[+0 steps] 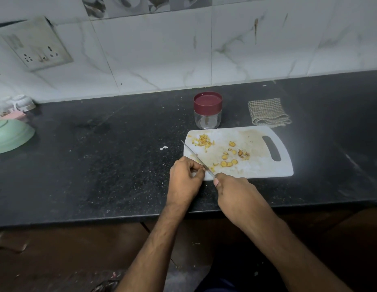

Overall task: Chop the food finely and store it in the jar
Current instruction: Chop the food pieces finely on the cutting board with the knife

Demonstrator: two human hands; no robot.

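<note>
You are holding the slim steel knife (197, 158) in your right hand (236, 197), fingers wrapped round its handle, with the blade lying diagonally over the near-left corner of the white plastic cutting board (257, 165). Your left hand (185, 178) is curling at that corner, fingertips pinching what seems to be a small piece against the blade; the piece itself is too small to confirm.

The yellow food is sitting on the board in two groups: a finely cut heap (203, 142) at the far left and coarse round slices (229, 159) mid-board, not yet chopped.

Recommendation: keep the left fingertips tucked behind the edge and work further inboard, since you are cutting right at the board's corner, where bits could spill onto the black speckled stone counter (99, 165).

The clear jar with a maroon lid (208, 109) is standing closed just behind the board; a folded checked cloth (267, 111) is lying to its right. Open counter is lying to your left.
</note>
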